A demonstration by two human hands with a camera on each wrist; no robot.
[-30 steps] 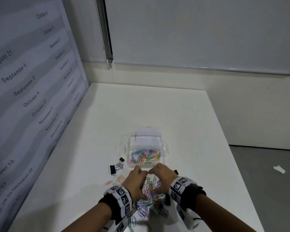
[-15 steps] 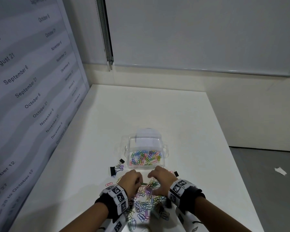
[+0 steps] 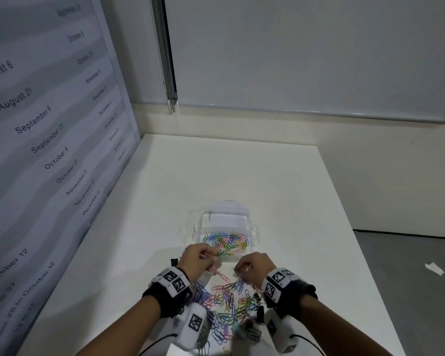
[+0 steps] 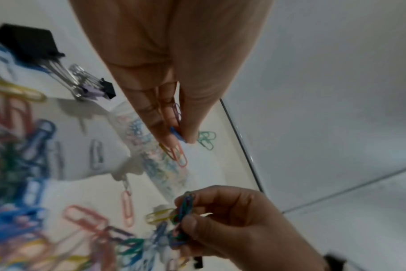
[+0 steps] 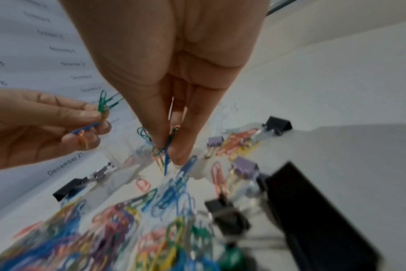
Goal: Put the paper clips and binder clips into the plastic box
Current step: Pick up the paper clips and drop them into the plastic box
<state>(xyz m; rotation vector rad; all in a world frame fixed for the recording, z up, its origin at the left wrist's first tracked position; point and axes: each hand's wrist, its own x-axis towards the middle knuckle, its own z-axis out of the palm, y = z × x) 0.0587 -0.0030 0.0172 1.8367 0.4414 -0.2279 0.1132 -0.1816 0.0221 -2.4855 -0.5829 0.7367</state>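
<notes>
A clear plastic box (image 3: 253,231) stands open on the white table, its near half filled with coloured paper clips (image 3: 226,244). A loose pile of paper clips (image 3: 225,304) lies just in front of it, with binder clips (image 5: 245,166) at its edges. My left hand (image 3: 211,259) is raised by the box's near left corner and pinches several paper clips (image 4: 177,135). My right hand (image 3: 242,271) hovers over the pile's far end and pinches a bunch of paper clips (image 5: 161,146). Both hands are seen from each wrist view.
The white table (image 3: 242,176) has a wall panel printed with dates (image 3: 49,150) along its left side and an edge (image 3: 344,227) on the right, with grey floor beyond. Black binder clips (image 4: 35,45) lie left of the box. The box's lid (image 3: 228,215) lies behind it.
Both hands dipped into the pile half a second ago and have since lifted with paper clips pinched. The left hand has moved toward the box's near left corner.
</notes>
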